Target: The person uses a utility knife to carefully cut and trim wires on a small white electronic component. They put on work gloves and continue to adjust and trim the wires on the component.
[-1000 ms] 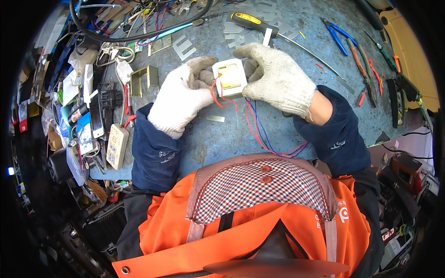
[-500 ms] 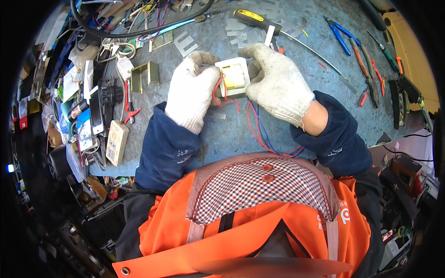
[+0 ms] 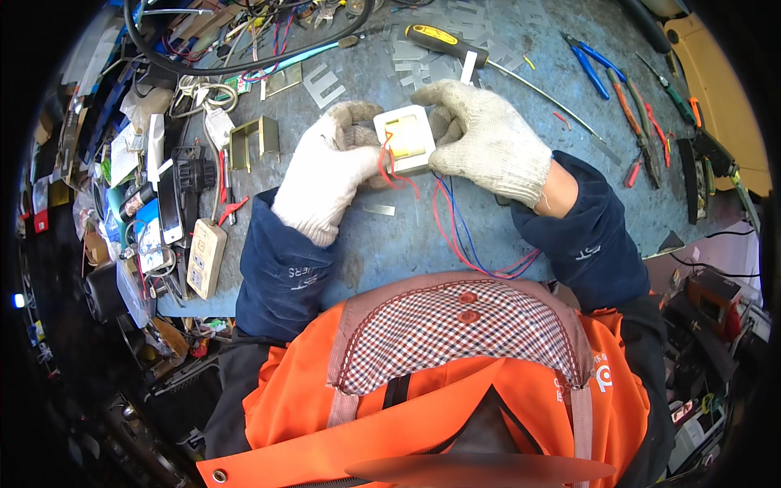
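Between my hands is a white square coil bobbin (image 3: 417,119) with a yellow-wrapped inside, its open face tilted toward me. My right hand (image 3: 492,145), in a knitted off-white glove, grips the bobbin's right side between thumb and fingers. On the left side, my gloved left hand (image 3: 325,167) is curled, thumb and fingertips against the bobbin's edge. Short red leads (image 3: 398,175) hang from its front beside my left thumb. Longer red and blue wires (image 3: 458,229) run down from beneath it toward my apron. The fingertips behind the bobbin are partly hidden.
E-shaped metal laminations (image 3: 324,84) lie at the back, near a yellow-black screwdriver (image 3: 439,38). Blue-handled pliers (image 3: 592,67) and other hand tools are at right. At left are a metal bracket (image 3: 254,142), a power strip (image 3: 207,257), a phone (image 3: 170,207) and piled clutter.
The bobbin has tilted and shifted slightly left, showing more of its front rim. My left hand has moved a little left and down, its fingers loosening; the right hand has barely moved.
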### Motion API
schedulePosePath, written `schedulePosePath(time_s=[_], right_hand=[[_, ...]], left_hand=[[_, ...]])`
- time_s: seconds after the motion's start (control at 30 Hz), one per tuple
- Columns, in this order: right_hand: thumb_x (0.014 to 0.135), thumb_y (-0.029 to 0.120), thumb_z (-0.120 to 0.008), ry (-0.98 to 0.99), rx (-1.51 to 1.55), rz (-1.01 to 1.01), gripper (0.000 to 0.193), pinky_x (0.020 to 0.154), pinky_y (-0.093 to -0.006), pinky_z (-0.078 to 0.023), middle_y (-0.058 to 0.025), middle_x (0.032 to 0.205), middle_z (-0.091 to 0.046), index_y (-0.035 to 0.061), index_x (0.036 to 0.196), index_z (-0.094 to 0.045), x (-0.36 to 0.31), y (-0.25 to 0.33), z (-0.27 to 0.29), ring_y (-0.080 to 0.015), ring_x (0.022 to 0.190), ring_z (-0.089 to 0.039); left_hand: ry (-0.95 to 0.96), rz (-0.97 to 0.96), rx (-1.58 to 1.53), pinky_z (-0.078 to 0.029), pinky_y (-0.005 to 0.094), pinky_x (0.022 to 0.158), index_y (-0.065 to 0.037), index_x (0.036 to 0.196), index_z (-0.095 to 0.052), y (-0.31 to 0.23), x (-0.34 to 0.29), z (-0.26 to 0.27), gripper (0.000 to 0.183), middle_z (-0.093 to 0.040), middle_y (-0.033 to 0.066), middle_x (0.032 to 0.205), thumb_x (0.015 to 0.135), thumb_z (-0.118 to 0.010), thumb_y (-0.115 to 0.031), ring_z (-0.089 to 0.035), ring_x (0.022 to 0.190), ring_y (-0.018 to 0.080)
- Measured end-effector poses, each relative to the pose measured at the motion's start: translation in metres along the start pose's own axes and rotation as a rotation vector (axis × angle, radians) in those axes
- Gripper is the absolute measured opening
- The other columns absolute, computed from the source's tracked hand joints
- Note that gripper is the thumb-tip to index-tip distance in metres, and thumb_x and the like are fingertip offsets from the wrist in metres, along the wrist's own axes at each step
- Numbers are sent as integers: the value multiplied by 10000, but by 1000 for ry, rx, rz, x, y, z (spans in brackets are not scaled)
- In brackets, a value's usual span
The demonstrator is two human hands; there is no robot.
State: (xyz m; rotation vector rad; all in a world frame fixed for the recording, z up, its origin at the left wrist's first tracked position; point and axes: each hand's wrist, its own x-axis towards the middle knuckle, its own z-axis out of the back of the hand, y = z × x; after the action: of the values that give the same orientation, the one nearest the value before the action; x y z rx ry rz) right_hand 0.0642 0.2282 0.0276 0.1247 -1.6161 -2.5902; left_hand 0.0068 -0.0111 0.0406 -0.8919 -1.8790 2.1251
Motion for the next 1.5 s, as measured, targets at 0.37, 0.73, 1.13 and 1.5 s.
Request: schedulePosePath(time_s=[0.37,0.73,1.13,1.5], right_hand=[[795,240,-876,0,-17,81,687,898,-370,-606,-191,1119,-767,-16,1399,-673,2,-8,2,-282,1003,-749],[770,228,-870,-12,-125,91,673,905,-405,-611,-225,1075,-777,-29,1361,-676,4,-1,2,-353,986,-763],[894,253,-729,-139,-742,-172,476,975,-509,-585,-261,1172,-740,32,1312,-682,-12,6,27,-435,1130,-723],[1038,179,-651,137,509,-348,387,739,-315,-575,-81,964,-726,-65,1337,-678,-51,15,43,-149,849,-725]], left_hand=[[-42,-372,742,-630,349,896,45,1431,-647,9,1,-2,817,-739,221,1251,768,-957,-320,-785,1009,267],[41,-354,647,-624,325,866,61,1362,-685,12,16,10,847,-783,167,1115,688,-998,-345,-757,964,170],[-314,-190,735,-617,326,834,76,1389,-625,6,-7,-44,939,-760,155,1054,704,-1033,-419,-739,930,195],[-291,-185,617,-618,309,844,114,1432,-576,16,-4,-43,943,-771,157,1057,742,-1030,-341,-748,950,179]])
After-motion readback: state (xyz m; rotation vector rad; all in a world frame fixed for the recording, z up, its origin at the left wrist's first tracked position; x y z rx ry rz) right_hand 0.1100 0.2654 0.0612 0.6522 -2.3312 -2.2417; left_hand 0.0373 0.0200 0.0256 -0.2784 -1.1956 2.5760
